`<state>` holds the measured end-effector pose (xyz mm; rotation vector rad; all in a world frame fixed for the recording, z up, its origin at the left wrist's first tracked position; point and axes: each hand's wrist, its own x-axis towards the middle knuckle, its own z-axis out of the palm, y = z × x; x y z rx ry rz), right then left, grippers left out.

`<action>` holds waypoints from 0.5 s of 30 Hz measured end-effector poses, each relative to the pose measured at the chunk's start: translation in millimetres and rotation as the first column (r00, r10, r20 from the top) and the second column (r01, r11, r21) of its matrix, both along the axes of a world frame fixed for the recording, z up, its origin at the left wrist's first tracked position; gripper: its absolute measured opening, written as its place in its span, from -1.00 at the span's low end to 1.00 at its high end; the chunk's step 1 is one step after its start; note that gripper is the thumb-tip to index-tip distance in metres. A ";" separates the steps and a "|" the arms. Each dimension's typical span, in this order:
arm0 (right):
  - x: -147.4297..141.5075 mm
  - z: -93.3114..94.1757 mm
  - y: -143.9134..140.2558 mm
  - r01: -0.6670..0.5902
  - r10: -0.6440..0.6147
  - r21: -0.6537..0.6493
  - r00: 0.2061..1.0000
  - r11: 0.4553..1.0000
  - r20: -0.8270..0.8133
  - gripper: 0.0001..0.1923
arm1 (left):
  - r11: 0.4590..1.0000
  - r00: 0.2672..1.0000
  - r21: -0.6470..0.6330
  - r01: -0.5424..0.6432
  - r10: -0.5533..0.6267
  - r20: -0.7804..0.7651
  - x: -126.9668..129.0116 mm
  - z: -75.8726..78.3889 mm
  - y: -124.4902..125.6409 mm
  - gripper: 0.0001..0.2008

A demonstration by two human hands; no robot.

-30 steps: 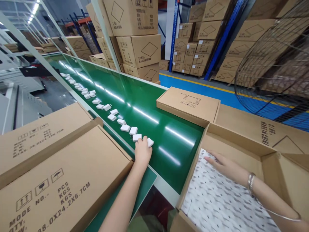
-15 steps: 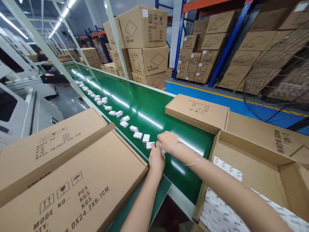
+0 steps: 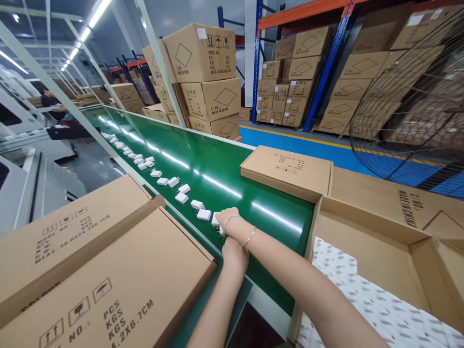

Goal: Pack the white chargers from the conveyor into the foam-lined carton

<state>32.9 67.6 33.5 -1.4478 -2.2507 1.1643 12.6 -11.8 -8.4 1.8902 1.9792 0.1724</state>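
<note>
White plug chargers [image 3: 204, 214] with metal prongs lie in a loose line along the green conveyor belt [image 3: 217, 164]. At the near end of the line, my right hand [image 3: 229, 220], a bracelet on its wrist, curls over a white charger [image 3: 215, 219] at its fingertips. My left hand [image 3: 234, 252] is closed just below it, partly covered by the right wrist. More white shows beside the left fingers, but what they hold is hidden.
Flat cardboard boxes [image 3: 108, 280] lie at the left. An open carton [image 3: 377, 232] at the right holds rows of white pieces [image 3: 340, 290]. A closed box [image 3: 286, 169] rests across the belt. Stacked cartons [image 3: 210, 96] and a wire fan guard [image 3: 398, 106] stand beyond.
My right hand has moved left and down across my left hand, onto the chargers at the line's near end. The view has shifted slightly.
</note>
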 end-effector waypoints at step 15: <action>151.4 -31.1 -51.3 0.067 -0.108 0.148 0.952 0.987 0.287 -0.66 | 0.954 0.858 -0.215 0.207 -0.283 -0.429 72.6 40.1 37.5 -0.74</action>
